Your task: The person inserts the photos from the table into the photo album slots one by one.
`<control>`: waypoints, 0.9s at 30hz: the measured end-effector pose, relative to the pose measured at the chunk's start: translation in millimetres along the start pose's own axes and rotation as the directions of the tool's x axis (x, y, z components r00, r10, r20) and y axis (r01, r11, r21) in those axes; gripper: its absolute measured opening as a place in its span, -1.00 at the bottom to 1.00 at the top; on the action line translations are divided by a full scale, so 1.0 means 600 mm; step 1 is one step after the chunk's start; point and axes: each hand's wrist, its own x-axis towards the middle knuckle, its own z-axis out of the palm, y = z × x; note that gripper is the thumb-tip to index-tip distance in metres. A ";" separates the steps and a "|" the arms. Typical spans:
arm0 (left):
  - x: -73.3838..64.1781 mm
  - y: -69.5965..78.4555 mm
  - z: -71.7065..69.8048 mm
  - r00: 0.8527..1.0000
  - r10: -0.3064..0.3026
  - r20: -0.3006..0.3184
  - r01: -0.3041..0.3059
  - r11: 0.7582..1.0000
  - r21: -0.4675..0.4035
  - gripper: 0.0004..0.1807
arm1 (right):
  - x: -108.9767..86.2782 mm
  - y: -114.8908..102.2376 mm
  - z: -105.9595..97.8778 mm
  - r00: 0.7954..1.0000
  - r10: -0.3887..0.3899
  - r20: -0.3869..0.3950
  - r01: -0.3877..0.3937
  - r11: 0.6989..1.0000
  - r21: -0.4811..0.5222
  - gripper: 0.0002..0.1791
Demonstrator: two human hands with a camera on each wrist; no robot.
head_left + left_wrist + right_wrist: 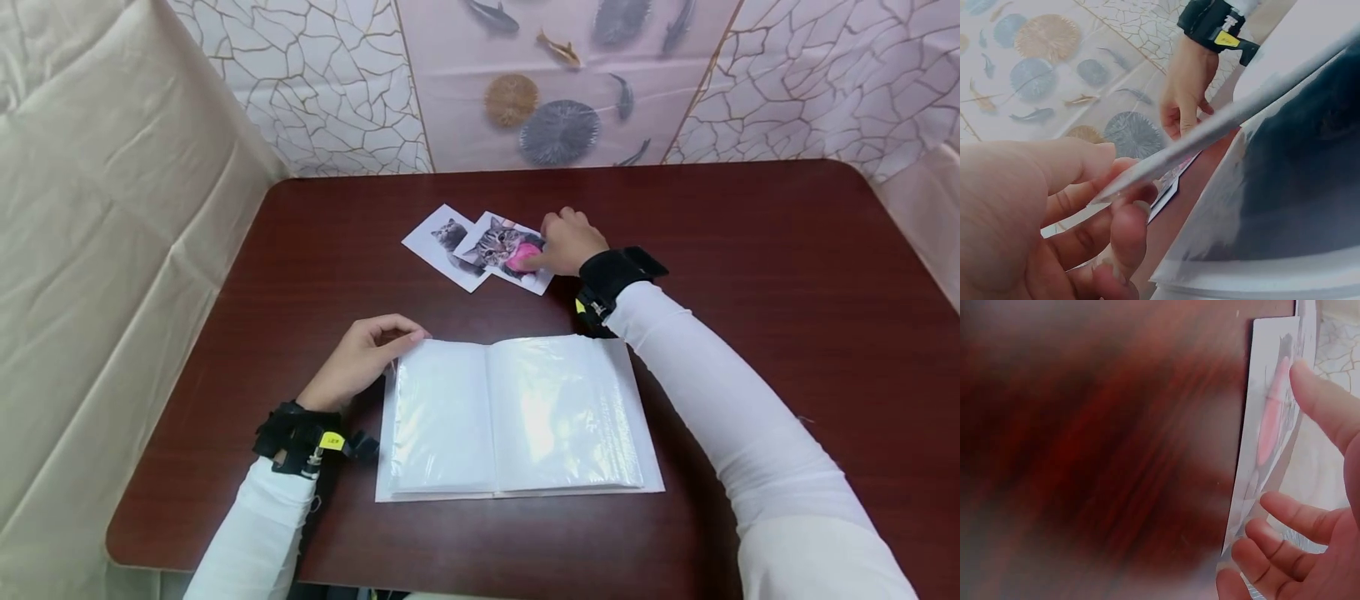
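An open photo album point(442, 417) with clear plastic sleeves lies on the table. At its upper left corner my left hand point(367, 354) pinches a clear album page point(1166, 153), which stands lifted in the left wrist view. Beyond the album, a photo of a cat with a pink shape point(498, 246) overlaps another cat photo point(444, 242). My right hand point(573, 242) is over the right end of the upper photo. Its thumb point(1322, 397) touches or nearly touches the print, and its loosely bent fingers point(1291, 515) lie along the photo's edge.
The dark red-brown table point(750, 250) has rounded corners. A patterned cloth point(480, 108) hangs behind its far edge, and a pale cloth point(112, 250) hangs along the left side. Black straps with small devices point(300, 437) are on both wrists.
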 end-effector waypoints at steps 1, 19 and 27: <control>0.000 0.000 0.001 1.000 -0.001 0.001 0.001 1.000 -0.001 -0.79 | 0.002 -0.002 0.000 1.000 0.005 0.000 -0.005 1.000 -0.017 -0.11; 0.002 -0.002 0.002 1.000 0.006 0.007 -0.006 1.000 -0.024 -0.82 | 0.018 0.005 -0.007 0.985 0.151 0.087 -0.143 0.985 -0.092 0.28; 0.003 -0.007 0.004 0.999 0.024 0.042 -0.024 1.000 -0.006 -0.78 | 0.002 0.004 -0.014 0.976 0.192 0.104 -0.182 0.979 -0.092 0.26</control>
